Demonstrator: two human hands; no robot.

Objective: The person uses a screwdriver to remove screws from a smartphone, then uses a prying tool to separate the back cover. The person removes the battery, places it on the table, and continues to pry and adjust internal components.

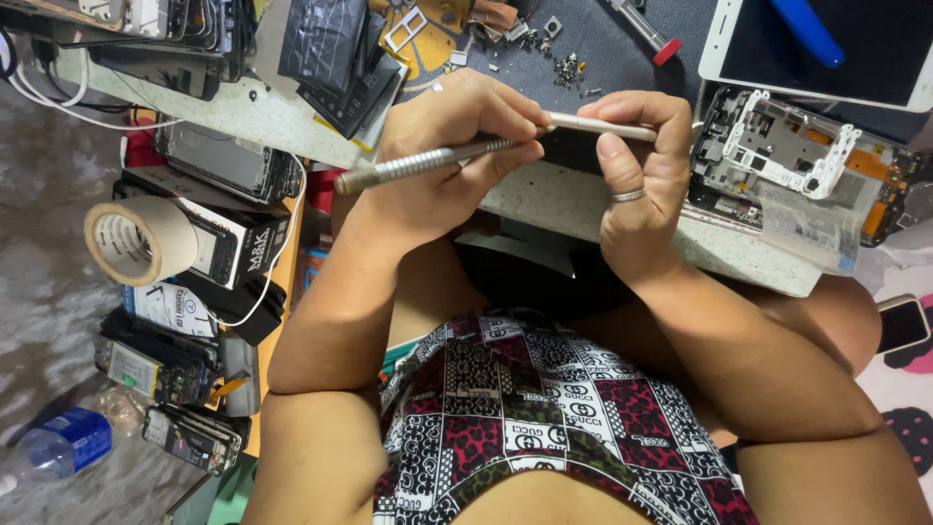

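Above cluttered bench [583, 199], both hands' fingers [622, 146] pinch the metal screwdriver [437, 160].

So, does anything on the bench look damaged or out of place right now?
Yes. The phone right of the right hand lies opened, its circuitry bare. Loose screws are scattered on the mat. Both hands hold a metal tool; the left hand grips its knurled handle.

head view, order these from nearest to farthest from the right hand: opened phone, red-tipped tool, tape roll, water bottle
1. Opened phone, just beside the right hand, on the bench edge.
2. Red-tipped tool, above it on the mat.
3. Tape roll, far across, past the left hand.
4. Water bottle, bottom-left corner on the floor.
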